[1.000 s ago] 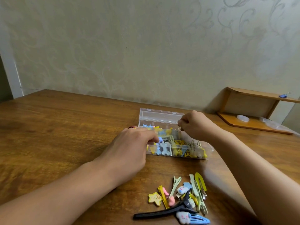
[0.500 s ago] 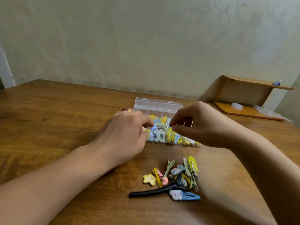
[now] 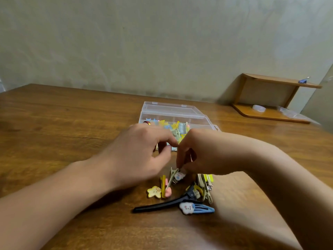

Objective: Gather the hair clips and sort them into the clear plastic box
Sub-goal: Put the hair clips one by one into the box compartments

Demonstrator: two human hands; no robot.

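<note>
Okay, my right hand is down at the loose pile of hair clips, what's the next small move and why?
Probably close the right hand fingertips on the pale green clip with the white charm and lift it toward the clear plastic box. Those fingertips already sit at that clip's top end, the box stands open just behind, and the left hand hovers near the box's front edge, apparently holding nothing.

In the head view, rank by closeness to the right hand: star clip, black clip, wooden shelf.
From the right hand:
1. Star clip, just below its fingers to the left.
2. Black clip, lower, nearer the camera; close to the first.
3. Wooden shelf, far right by the wall.
</note>
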